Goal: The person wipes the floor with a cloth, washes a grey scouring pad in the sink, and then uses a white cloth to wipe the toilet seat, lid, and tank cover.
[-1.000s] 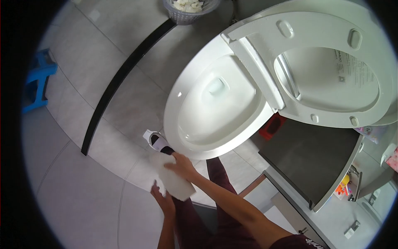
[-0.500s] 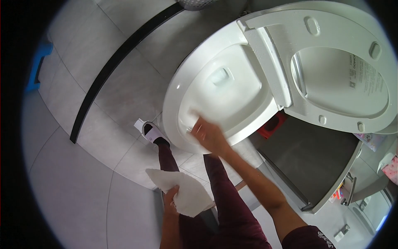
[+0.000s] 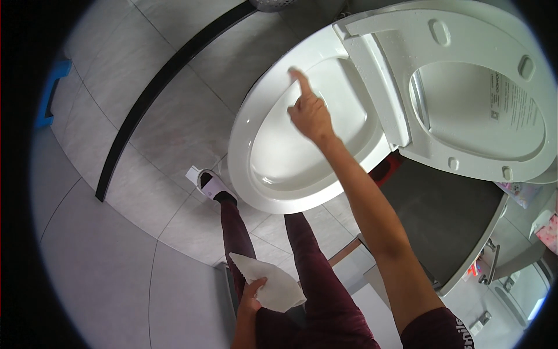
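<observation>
While the right hand (image 3: 311,113) reaches over the toilet bowl (image 3: 264,174), the left hand (image 3: 251,298) holds a white cloth (image 3: 270,285).
Right hand: index finger extended toward 11 o'clock, tip at the bowl's inner rim, remaining fingers curled together. Left hand: fingers clamped on the cloth's near edge, at 6 o'clock from the bowl, above the thigh. Raised lid (image 3: 465,87) stands at 3 o'clock of the bowl.
</observation>
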`<control>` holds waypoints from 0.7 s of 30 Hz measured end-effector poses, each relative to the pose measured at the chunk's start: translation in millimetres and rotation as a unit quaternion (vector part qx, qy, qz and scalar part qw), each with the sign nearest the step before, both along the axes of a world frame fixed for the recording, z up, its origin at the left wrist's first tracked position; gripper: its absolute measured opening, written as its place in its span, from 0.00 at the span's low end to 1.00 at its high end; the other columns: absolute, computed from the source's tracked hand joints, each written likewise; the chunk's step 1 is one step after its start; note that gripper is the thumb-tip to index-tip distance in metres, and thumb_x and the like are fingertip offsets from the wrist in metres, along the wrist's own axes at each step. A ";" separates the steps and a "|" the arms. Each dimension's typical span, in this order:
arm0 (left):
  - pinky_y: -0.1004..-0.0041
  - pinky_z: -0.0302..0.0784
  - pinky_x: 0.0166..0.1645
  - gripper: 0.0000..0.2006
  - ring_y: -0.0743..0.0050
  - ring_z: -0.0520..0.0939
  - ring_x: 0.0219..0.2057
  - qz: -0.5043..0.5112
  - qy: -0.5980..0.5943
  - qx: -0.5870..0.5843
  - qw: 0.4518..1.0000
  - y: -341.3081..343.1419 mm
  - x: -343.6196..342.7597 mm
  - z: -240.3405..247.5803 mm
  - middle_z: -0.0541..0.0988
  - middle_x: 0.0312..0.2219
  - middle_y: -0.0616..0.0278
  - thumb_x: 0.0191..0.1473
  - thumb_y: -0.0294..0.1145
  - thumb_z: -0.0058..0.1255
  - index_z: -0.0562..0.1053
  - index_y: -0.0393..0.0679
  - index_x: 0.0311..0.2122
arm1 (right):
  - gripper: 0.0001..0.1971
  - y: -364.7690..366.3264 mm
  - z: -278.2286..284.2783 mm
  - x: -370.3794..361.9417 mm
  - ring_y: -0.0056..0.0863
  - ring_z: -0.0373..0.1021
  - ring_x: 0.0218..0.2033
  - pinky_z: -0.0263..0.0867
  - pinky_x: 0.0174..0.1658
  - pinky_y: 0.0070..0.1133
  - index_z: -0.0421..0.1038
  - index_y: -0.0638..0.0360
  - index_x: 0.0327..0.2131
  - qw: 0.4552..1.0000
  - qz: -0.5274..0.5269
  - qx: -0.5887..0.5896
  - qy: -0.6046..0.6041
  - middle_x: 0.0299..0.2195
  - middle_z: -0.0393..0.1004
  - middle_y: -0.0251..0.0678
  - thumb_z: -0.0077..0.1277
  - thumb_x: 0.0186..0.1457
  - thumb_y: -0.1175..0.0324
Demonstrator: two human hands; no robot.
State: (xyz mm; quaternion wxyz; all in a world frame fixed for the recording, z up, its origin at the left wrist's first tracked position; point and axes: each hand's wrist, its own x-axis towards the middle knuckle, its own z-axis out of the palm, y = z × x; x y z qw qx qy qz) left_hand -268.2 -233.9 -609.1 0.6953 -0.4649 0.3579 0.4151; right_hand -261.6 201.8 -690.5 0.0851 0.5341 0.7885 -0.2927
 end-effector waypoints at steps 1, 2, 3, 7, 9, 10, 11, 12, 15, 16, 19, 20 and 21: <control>0.69 0.71 0.43 0.15 0.65 0.75 0.37 -0.001 0.002 -0.001 1.000 -0.6 -1.4 0.6 0.74 0.34 0.60 0.45 0.23 0.48 0.67 0.40 0.42 | 0.39 14.2 1.7 -3.2 0.47 0.70 0.27 0.65 0.35 0.34 0.38 0.38 0.57 0.997 -0.055 -0.054 0.026 0.22 0.71 0.50 0.43 0.41 0.74; 0.69 0.71 0.43 0.16 0.66 0.75 0.37 0.011 -0.016 0.001 1.000 -2.5 -3.6 2.5 0.74 0.34 0.60 0.45 0.23 0.48 0.67 0.40 0.42 | 0.38 22.1 11.6 -10.8 0.46 0.70 0.27 0.66 0.35 0.34 0.39 0.40 0.57 0.994 -0.074 -0.078 0.018 0.24 0.72 0.48 0.43 0.42 0.74; 0.69 0.70 0.43 0.16 0.66 0.75 0.37 0.024 -0.034 0.003 0.999 -5.0 -5.9 4.7 0.74 0.34 0.60 0.45 0.23 0.48 0.67 0.40 0.42 | 0.39 21.6 18.1 -17.5 0.46 0.70 0.27 0.66 0.36 0.34 0.38 0.39 0.57 0.990 -0.088 -0.106 0.024 0.24 0.72 0.49 0.43 0.41 0.74; 0.68 0.70 0.43 0.16 0.66 0.75 0.38 0.003 -0.042 -0.009 0.999 -12.0 5.5 -11.0 0.74 0.34 0.60 0.45 0.23 0.48 0.67 0.41 0.43 | 0.41 -10.2 14.8 -3.8 0.44 0.70 0.26 0.67 0.35 0.31 0.35 0.32 0.58 0.992 0.040 -0.062 -0.107 0.22 0.70 0.54 0.44 0.41 0.69; 0.69 0.70 0.44 0.16 0.66 0.75 0.38 0.001 -0.044 -0.012 0.999 -9.0 1.4 -6.1 0.74 0.34 0.60 0.45 0.23 0.49 0.67 0.41 0.43 | 0.41 -10.7 13.1 -4.3 0.44 0.70 0.26 0.66 0.35 0.31 0.35 0.34 0.59 0.988 0.082 -0.033 -0.127 0.23 0.70 0.54 0.44 0.41 0.69; 0.69 0.70 0.44 0.16 0.66 0.75 0.38 0.000 -0.044 -0.008 0.999 -4.4 0.0 -4.1 0.74 0.34 0.60 0.45 0.23 0.49 0.67 0.41 0.43 | 0.42 0.3 9.0 1.6 0.44 0.70 0.26 0.66 0.35 0.31 0.35 0.34 0.59 0.996 0.040 -0.016 -0.078 0.24 0.70 0.53 0.45 0.41 0.68; 0.69 0.70 0.44 0.16 0.66 0.75 0.38 -0.004 -0.035 -0.008 0.999 -2.3 -1.7 -1.7 0.74 0.34 0.60 0.44 0.23 0.49 0.67 0.41 0.43 | 0.42 11.0 9.8 -2.3 0.44 0.70 0.26 0.66 0.35 0.31 0.35 0.35 0.59 1.000 0.000 -0.003 -0.027 0.24 0.71 0.53 0.45 0.41 0.68; 0.69 0.70 0.44 0.17 0.66 0.75 0.38 -0.008 -0.026 -0.009 1.000 -1.8 -2.5 -0.8 0.74 0.34 0.60 0.44 0.23 0.50 0.67 0.41 0.43 | 0.42 19.8 10.4 -5.2 0.44 0.70 0.27 0.66 0.36 0.31 0.35 0.36 0.59 0.997 -0.034 -0.036 -0.060 0.25 0.71 0.52 0.46 0.40 0.68; 0.69 0.71 0.44 0.17 0.66 0.76 0.37 -0.024 -0.021 0.006 0.999 -9.7 3.4 -7.3 0.74 0.34 0.60 0.44 0.23 0.50 0.67 0.41 0.42 | 0.41 1.5 -2.8 -2.9 0.39 0.69 0.21 0.67 0.31 0.31 0.40 0.41 0.58 0.997 0.020 0.075 -0.019 0.16 0.69 0.41 0.47 0.39 0.74; 0.69 0.71 0.44 0.17 0.66 0.76 0.37 -0.023 -0.021 0.003 1.000 -9.4 3.3 -6.4 0.74 0.34 0.60 0.44 0.23 0.50 0.67 0.41 0.42 | 0.42 -10.0 2.9 -6.2 0.41 0.69 0.22 0.67 0.32 0.31 0.39 0.39 0.58 0.996 0.056 0.047 -0.057 0.16 0.69 0.43 0.47 0.38 0.74; 0.69 0.71 0.43 0.17 0.66 0.76 0.37 -0.026 -0.025 0.011 0.999 -4.8 3.3 -4.8 0.75 0.34 0.60 0.44 0.23 0.50 0.67 0.41 0.42 | 0.43 -6.2 2.1 -1.0 0.40 0.70 0.23 0.67 0.32 0.30 0.39 0.37 0.58 0.991 0.080 0.065 -0.081 0.18 0.70 0.43 0.47 0.39 0.74; 0.69 0.71 0.43 0.17 0.66 0.76 0.37 -0.027 -0.025 0.014 0.999 -5.7 3.8 -5.6 0.75 0.34 0.60 0.44 0.24 0.50 0.67 0.41 0.42 | 0.42 4.4 -0.3 -1.8 0.40 0.70 0.22 0.67 0.31 0.30 0.39 0.38 0.58 0.995 0.046 0.060 -0.069 0.17 0.70 0.41 0.48 0.40 0.73; 0.69 0.71 0.42 0.16 0.66 0.76 0.37 -0.027 -0.024 0.017 0.999 -6.7 4.3 -6.4 0.75 0.34 0.60 0.44 0.24 0.50 0.67 0.41 0.42 | 0.41 15.5 -2.7 -2.8 0.40 0.70 0.23 0.68 0.32 0.29 0.39 0.39 0.58 0.997 0.009 0.059 -0.058 0.16 0.70 0.40 0.48 0.41 0.73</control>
